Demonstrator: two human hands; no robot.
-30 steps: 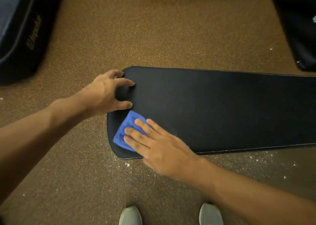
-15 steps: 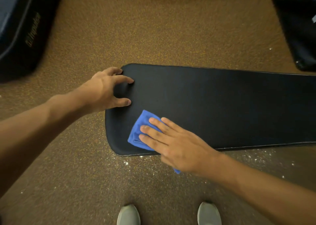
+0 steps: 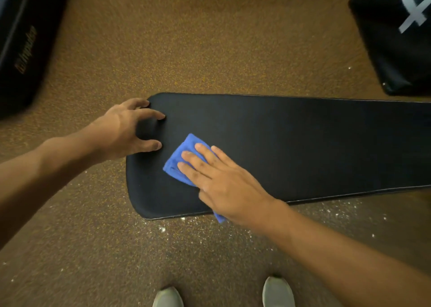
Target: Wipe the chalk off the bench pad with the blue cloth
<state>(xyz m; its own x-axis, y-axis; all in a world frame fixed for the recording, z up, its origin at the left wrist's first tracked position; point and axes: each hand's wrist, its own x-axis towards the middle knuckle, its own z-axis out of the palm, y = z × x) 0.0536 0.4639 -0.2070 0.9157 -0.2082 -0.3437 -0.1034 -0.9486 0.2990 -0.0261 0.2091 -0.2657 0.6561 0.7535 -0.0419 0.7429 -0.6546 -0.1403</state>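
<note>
A long black bench pad [image 3: 291, 143] runs from the centre off to the right edge, its rounded end at the left. The folded blue cloth [image 3: 180, 158] lies flat on the pad near that end. My right hand [image 3: 224, 180] presses down on the cloth with flat, spread fingers, and a corner of cloth sticks out under the wrist past the pad's near edge. My left hand [image 3: 127, 129] rests on the pad's left end, fingertips and thumb bent on the surface, holding nothing. No chalk shows on the visible pad surface.
White chalk specks [image 3: 163, 229] dot the brown speckled floor along the pad's near edge. A dark padded block [image 3: 21, 43] sits at the far left, a black box with white numerals [image 3: 401, 27] at the top right. My two shoes [image 3: 277, 291] show at the bottom.
My right hand has slid the blue cloth from the pad's near-left corner toward the right and a little farther from me. My left hand has stayed on the pad's end.
</note>
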